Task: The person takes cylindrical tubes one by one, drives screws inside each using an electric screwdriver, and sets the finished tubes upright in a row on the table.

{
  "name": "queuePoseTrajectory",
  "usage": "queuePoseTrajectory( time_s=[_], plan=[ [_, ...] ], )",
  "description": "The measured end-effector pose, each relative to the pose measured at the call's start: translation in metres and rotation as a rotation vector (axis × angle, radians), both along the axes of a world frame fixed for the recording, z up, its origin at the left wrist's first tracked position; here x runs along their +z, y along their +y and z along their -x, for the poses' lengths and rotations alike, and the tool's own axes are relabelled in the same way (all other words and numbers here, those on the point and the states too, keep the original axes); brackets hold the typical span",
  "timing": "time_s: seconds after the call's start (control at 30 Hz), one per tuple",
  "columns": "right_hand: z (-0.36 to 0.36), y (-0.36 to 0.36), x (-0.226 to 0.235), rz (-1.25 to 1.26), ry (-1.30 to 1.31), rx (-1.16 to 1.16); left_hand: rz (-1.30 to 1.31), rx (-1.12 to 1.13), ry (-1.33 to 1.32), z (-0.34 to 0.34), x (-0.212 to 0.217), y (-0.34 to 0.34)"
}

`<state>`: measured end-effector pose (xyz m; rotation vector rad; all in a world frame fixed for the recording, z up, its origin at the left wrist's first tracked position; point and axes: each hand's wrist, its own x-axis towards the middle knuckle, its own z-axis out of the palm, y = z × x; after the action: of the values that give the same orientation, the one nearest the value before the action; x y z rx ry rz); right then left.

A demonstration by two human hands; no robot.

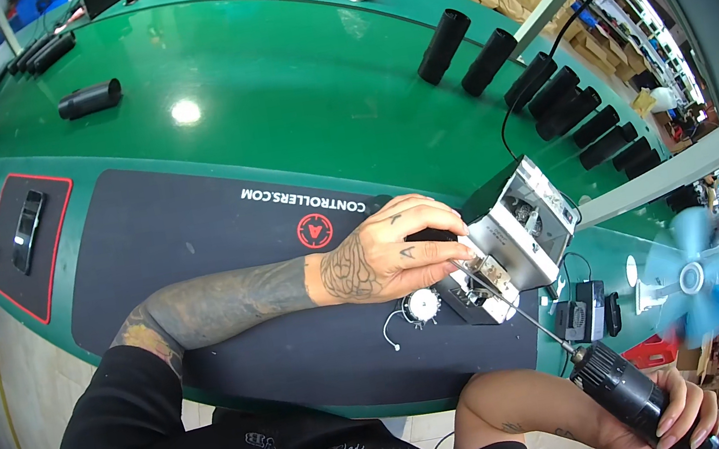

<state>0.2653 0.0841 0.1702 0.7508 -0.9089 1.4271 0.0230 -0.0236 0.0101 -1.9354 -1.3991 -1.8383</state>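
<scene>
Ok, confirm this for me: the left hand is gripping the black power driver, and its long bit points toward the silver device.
Wrong hand: the head view shows the right hand gripping the black power driver, not the left hand. The long bit does point toward the silver device.

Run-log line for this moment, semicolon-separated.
left hand: at metal device; right hand: gripping black power screwdriver; bit: toward metal device; white round part: on dark mat

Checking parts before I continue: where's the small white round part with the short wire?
In the head view, the white round part is slightly right of centre on the dark mat, just below the left hand.
</scene>
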Motion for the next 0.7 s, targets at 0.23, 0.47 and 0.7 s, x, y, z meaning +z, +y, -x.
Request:
queuePoseTrajectory(
  time_s=[0.23,0.47,0.7],
  plan=[
    [-0.006,0.004,-0.002,0.002,0.001,-0.015,-0.007,-0.035,-0.005,0.000,-0.002,0.005],
    [-0.013,0.008,-0.007,-0.013,0.004,-0.018,0.000,-0.026,0.087,-0.001,0.001,0.010],
    [-0.018,0.012,-0.012,-0.045,-0.016,-0.016,0.043,-0.075,0.150,0.002,0.000,0.013]
  ],
)
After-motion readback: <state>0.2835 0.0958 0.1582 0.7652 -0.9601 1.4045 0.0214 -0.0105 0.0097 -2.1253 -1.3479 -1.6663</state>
